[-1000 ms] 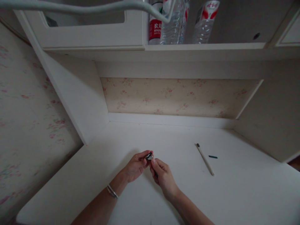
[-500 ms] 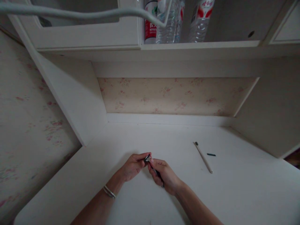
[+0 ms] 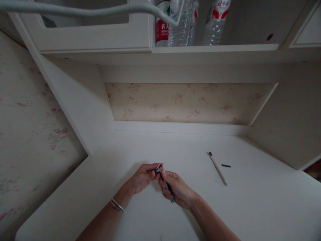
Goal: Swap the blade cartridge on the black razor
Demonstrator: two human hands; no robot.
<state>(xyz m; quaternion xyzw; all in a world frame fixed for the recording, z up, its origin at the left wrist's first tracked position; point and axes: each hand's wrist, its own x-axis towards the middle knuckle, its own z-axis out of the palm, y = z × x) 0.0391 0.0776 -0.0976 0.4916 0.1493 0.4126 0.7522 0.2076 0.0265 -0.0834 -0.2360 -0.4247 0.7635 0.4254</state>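
Note:
My left hand (image 3: 142, 177) and my right hand (image 3: 177, 189) meet above the white desk (image 3: 245, 207), fingertips together. Between them sits a small dark and silvery object (image 3: 158, 169), pinched by my left thumb and fingers. A thin dark shaft (image 3: 168, 191) runs from it down through my closed right hand. I cannot make out what the object is. A bracelet (image 3: 116, 205) circles my left wrist.
A pale thin stick (image 3: 218, 169) with a dark tip lies on the desk to the right, a short dark piece (image 3: 226, 165) beside it. Plastic bottles (image 3: 187, 21) stand on the shelf above. A white cable (image 3: 82, 11) crosses the top.
My right hand has rolled so the dark shaft shows below it, and both hands have shifted slightly left. The stick and dark piece lie as before.

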